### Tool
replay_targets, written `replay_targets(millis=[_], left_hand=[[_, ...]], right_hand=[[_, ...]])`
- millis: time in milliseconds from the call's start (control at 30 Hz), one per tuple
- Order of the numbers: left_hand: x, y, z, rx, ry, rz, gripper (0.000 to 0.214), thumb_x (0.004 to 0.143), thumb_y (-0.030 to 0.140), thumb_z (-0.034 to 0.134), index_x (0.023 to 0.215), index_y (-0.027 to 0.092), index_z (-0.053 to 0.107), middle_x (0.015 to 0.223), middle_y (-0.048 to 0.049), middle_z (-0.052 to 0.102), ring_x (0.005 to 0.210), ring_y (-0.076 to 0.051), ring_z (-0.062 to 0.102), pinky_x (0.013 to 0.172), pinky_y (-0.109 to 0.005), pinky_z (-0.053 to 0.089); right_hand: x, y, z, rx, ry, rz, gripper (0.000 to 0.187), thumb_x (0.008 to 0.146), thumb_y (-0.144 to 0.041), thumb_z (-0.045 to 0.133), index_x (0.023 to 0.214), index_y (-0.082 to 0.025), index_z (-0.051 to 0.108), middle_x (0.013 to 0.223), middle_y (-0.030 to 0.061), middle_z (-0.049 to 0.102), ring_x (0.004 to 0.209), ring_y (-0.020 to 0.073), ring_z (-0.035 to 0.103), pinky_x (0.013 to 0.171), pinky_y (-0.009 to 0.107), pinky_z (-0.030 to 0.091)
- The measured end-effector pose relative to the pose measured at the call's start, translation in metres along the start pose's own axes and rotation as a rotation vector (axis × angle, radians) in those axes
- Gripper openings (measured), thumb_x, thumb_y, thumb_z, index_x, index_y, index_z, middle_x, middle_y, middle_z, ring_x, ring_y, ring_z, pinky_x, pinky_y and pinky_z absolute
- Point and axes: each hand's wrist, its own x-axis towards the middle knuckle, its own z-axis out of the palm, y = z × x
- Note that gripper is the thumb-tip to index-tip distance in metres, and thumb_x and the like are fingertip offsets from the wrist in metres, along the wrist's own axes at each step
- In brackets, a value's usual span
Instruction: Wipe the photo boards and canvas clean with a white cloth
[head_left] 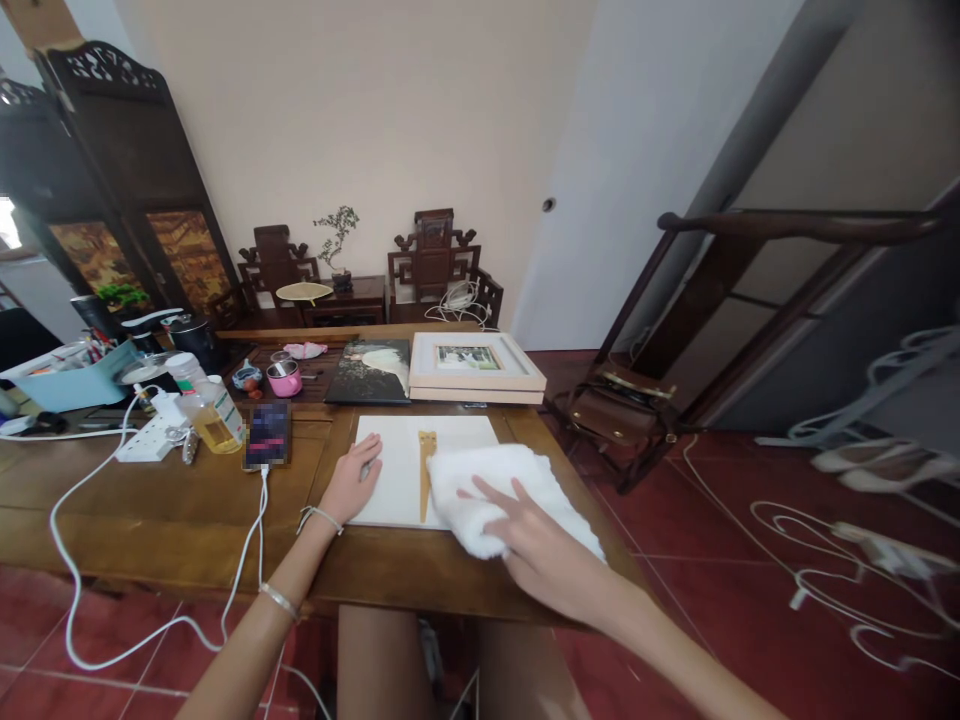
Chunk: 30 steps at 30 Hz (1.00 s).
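Across the back, a plain beige wall (360,120) is filling the view, and a pale door-like panel (630,150) is standing to its right, showing a round dark fitting (549,205)! Over on the left, a dark folding screen (127,170) is rising tall, its openwork top curling above painted lower panels, while bright light is glowing at the far edge. Two carved chairs (435,240) are flanking a small side table (370,292) by the wall. Down below, red floor tiles (660,510) are gleaming between pale joints. A large wooden chair (688,305) is looming at right, and a brown wooden desk (172,520) is stretching across the foreground.
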Motion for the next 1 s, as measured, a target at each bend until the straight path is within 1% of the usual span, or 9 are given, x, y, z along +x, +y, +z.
replay_targets(millis=[100,167,267,367,500,600,833,900,1000], left_hand=[[0.0,-0.001,0.0,0.008,-0.005,0.006,0.038,0.085,0.027,0.042,0.117,0.015,0.059,0.131,-0.0104,0.05,0.126,-0.02,0.042,0.109,-0.041,0.027],[0.0,-0.001,0.0,0.01,-0.007,0.007,0.038,0.085,0.027,0.042,0.117,0.015,0.059,0.131,-0.0103,0.05,0.126,-0.02,0.042,0.109,-0.041,0.027],[0.0,0.0,0.0,0.007,-0.006,0.003,0.038,0.084,0.027,0.042,0.117,0.015,0.059,0.131,-0.0099,0.05,0.126,-0.02,0.042,0.109,-0.041,0.027],[0.0,0.001,-0.001,-0.004,-0.001,0.0,0.038,0.084,0.028,0.043,0.117,0.015,0.058,0.131,-0.0096,0.051,0.126,-0.02,0.042,0.109,-0.041,0.027],[0.0,0.001,-0.002,-0.02,0.0,-0.004,0.039,0.084,0.028,0.044,0.118,0.016,0.058,0.131,-0.0084,0.051,0.126,-0.02,0.042,0.11,-0.04,0.027],[0.0,0.001,-0.003,-0.015,0.0,-0.007,0.039,0.084,0.028,0.044,0.118,0.016,0.058,0.131,-0.008,0.051,0.126,-0.019,0.042,0.11,-0.039,0.027],[0.0,0.004,-0.002,0.01,-0.006,-0.004,0.038,0.084,0.027,0.043,0.116,0.016,0.059,0.131,-0.0093,0.051,0.126,-0.02,0.042,0.109,-0.041,0.028],[-0.001,0.004,-0.002,0.013,-0.008,-0.004,0.038,0.084,0.027,0.042,0.117,0.015,0.059,0.131,-0.0099,0.05,0.126,-0.02,0.042,0.109,-0.041,0.028],[-0.001,0.002,-0.001,0.001,0.004,-0.002,0.038,0.084,0.027,0.043,0.117,0.016,0.058,0.131,-0.0089,0.051,0.126,-0.02,0.042,0.109,-0.041,0.027]], right_hand=[[-0.016,-0.005,-0.009,0.051,-0.067,-0.026,0.042,0.059,0.001,0.035,0.085,-0.017,0.062,0.138,0.0068,0.041,0.136,0.021,0.014,0.11,0.049,0.006],[-0.009,0.002,-0.012,0.078,-0.071,-0.002,0.044,0.061,0.001,0.034,0.091,-0.017,0.061,0.135,0.0078,0.045,0.135,0.0207,0.019,0.11,0.048,0.012],[0.024,0.023,-0.011,0.089,-0.007,0.054,0.048,0.067,-0.001,0.032,0.105,-0.014,0.058,0.129,0.0121,0.052,0.132,0.0224,0.028,0.107,0.048,0.018],[0.071,0.037,-0.006,0.057,0.067,0.082,0.046,0.07,-0.002,0.033,0.106,-0.014,0.059,0.121,0.0129,0.057,0.13,0.0255,0.032,0.103,0.053,0.021],[0.11,0.031,0.001,-0.005,0.109,0.105,0.043,0.07,-0.002,0.035,0.102,-0.013,0.061,0.119,0.015,0.057,0.131,0.0295,0.026,0.098,0.059,0.022],[0.098,0.014,0.008,-0.057,0.119,0.078,0.044,0.068,-0.003,0.038,0.105,-0.012,0.06,0.133,0.0164,0.045,0.134,0.0302,0.018,0.1,0.062,0.016],[0.01,-0.032,0.019,-0.053,0.036,-0.082,0.044,0.064,-0.003,0.04,0.097,-0.017,0.065,0.144,0.0073,0.032,0.137,0.0269,0.007,0.107,0.058,0.004],[0.004,-0.034,0.015,-0.028,-0.002,-0.09,0.044,0.063,-0.003,0.04,0.097,-0.018,0.065,0.144,0.0063,0.033,0.137,0.0262,0.007,0.107,0.057,0.005],[0.022,-0.024,0.006,-0.015,-0.012,-0.048,0.047,0.065,-0.003,0.038,0.104,-0.017,0.062,0.142,0.0088,0.036,0.136,0.025,0.011,0.107,0.056,0.011]])
